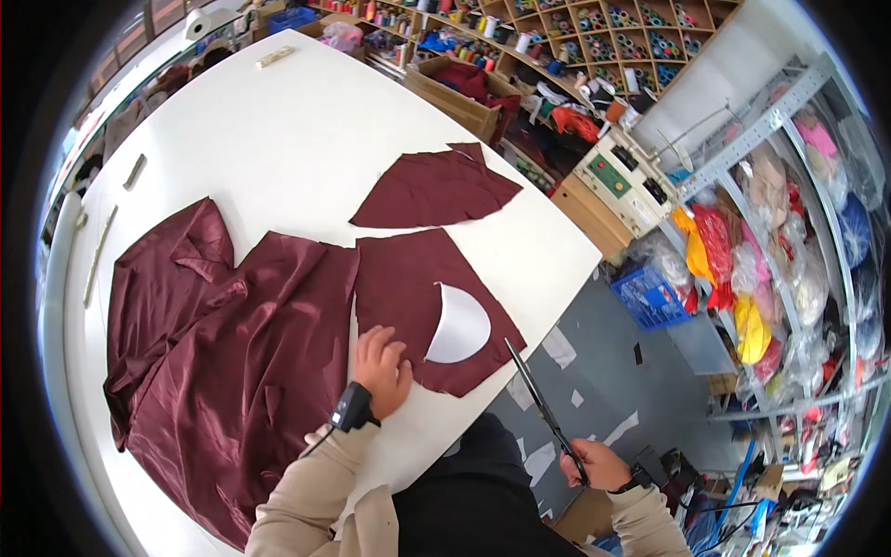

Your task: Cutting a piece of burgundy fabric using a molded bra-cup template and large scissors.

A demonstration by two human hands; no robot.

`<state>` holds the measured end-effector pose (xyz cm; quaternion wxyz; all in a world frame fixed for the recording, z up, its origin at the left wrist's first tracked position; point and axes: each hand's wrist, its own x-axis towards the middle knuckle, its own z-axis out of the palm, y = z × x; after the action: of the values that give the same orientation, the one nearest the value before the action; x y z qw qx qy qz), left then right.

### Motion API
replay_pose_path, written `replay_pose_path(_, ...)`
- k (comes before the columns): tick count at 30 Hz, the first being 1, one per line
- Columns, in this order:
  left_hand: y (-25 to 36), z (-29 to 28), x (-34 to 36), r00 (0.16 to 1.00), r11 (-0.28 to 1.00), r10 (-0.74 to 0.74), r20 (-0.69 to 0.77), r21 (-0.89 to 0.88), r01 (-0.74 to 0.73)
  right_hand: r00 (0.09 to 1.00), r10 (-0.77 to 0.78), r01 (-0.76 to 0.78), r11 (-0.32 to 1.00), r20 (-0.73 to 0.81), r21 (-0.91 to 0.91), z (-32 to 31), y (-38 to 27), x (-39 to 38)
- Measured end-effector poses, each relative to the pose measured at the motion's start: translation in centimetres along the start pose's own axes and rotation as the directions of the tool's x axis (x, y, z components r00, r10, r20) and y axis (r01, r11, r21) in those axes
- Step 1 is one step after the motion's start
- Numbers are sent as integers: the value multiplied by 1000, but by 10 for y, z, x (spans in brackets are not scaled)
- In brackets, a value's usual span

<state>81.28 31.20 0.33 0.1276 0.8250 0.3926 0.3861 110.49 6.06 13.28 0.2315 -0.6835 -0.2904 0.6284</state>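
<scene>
My right hand [597,466] is closed round the handles of a pair of long dark scissors [543,405], held off the table's right front edge. The blades point up and left toward the corner of a cut maroon fabric piece [394,278]. My left hand [380,369] lies on the lower left edge of that piece, its fingers apart. A white half-round pattern piece [460,327] rests on the same fabric. Left of it spreads a large, rumpled length of shiny maroon fabric [232,371]. Farther back lies another maroon cut piece [436,193], fan-shaped with a small scrap at its top.
The white table [297,139] carries a pale block [276,58], a grey bar [135,173] and a ruler-like strip [100,255]. Thread racks [613,42] stand behind. To the right are a machine box [617,181], a blue crate [650,297], bagged shelves and paper scraps [540,459] on the floor.
</scene>
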Motion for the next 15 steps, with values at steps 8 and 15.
replay_pose_path(8,135,63,65,968,991,-131,213,38,126,981,-30,67,979,190,-190,-116,-63,103)
replay_pose_path(15,156,131,112,858,803,-512,33,373,465,906,74,58,954,417,-293,-215,-107,201)
